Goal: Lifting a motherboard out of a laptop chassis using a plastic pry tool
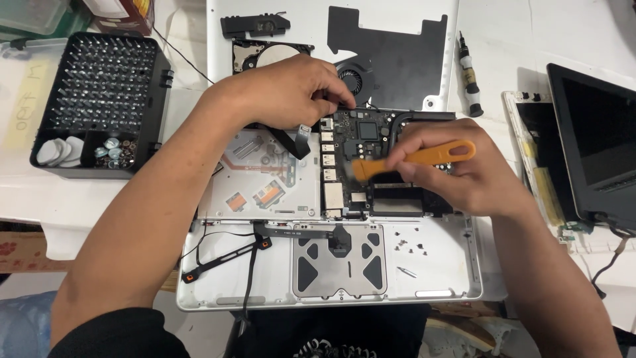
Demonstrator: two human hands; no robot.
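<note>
White bench holds an opened laptop (457,278); the right hand (464,172) grips a stiff, light orange pry tool (414,158) closed-fisted over the fragile board (358,132), whose top edge the curled left hand (291,93) pinches.

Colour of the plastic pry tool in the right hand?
Orange; the flat plastic pry tool in the right hand shows clearly in the head view.

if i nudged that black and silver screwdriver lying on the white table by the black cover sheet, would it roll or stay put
The black and silver screwdriver would probably roll: its body looks round and it lies loose on the smooth white table. Its ribbed, stepped grip might slow it or make it curve. It looks slim and stiff, so likely light and easy to pinch. Neither hand touches it.
</note>
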